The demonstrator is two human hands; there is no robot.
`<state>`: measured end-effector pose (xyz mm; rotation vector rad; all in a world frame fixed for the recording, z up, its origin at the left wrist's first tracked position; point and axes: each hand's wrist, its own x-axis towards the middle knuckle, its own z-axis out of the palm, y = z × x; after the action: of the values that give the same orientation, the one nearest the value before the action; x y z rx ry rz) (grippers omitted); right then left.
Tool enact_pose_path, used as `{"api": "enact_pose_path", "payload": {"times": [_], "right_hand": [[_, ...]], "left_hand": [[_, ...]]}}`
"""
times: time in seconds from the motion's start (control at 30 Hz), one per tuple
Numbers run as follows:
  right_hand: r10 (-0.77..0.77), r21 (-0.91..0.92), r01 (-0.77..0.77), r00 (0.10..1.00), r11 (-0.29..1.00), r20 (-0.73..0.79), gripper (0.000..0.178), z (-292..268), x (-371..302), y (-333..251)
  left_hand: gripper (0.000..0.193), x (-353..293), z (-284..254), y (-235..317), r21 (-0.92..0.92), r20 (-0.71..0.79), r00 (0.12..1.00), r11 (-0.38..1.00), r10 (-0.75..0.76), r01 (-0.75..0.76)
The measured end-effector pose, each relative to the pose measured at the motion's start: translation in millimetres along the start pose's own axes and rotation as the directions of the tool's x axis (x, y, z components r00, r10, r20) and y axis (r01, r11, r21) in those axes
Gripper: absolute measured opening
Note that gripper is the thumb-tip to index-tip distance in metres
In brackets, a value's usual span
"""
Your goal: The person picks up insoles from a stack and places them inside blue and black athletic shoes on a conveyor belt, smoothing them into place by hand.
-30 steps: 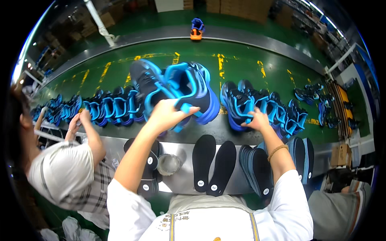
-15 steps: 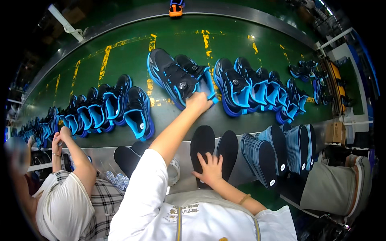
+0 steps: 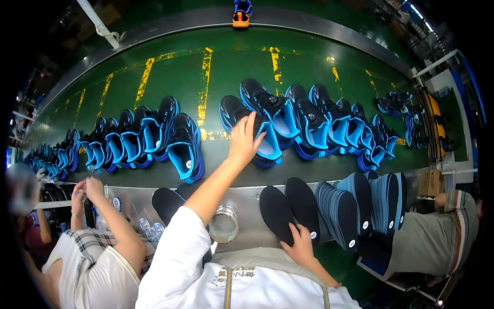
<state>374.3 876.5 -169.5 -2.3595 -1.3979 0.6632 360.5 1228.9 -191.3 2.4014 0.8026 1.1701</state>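
My left hand lies with fingers apart over a black and blue sneaker, covering part of its upper; the sneaker stands on the green belt. Close against it on the right is a second sneaker of the same kind, its light lining showing. Lower down, my right hand rests its spread fingertips on the lower ends of two black insoles, the left insole and the right insole. They lie side by side on the metal ledge.
Sneakers line the belt on both sides. Stacked insoles stand to the right on the ledge, beside a clear round tape roll further left. A co-worker's hands are at the left; another person's sleeve is at the right.
The sneaker my left hand gripped at its heel now stands on the belt, and that hand has moved to the neighbouring sneaker. My right hand has slid down and right on the insoles.
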Motion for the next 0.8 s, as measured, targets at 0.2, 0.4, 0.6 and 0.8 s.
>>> {"api": "enact_pose_path", "payload": {"times": [0.2,0.4,0.6,0.8], "right_hand": [[-0.369,0.066,0.404,0.882,0.912,-0.293,0.050,-143,46,-36],[-0.552,-0.150,0.533,0.779,0.833,-0.298,0.025,-161,161,-63],[-0.537,-0.186,0.516,0.838,0.836,-0.093,0.007,-176,180,-77],[-0.587,-0.365,0.595,0.796,0.716,0.148,0.012,-174,193,-83]], "left_hand": [[0.034,40,-10,-15,-0.342,0.199,0.908,0.842,-0.369,0.417],[0.028,52,-7,-37,-0.261,0.475,0.730,0.714,-0.491,0.650],[0.029,35,-20,-24,-0.419,0.559,0.565,0.381,-0.607,0.824],[0.031,27,-22,-11,-0.563,0.361,0.627,0.374,-0.691,0.737]]}}
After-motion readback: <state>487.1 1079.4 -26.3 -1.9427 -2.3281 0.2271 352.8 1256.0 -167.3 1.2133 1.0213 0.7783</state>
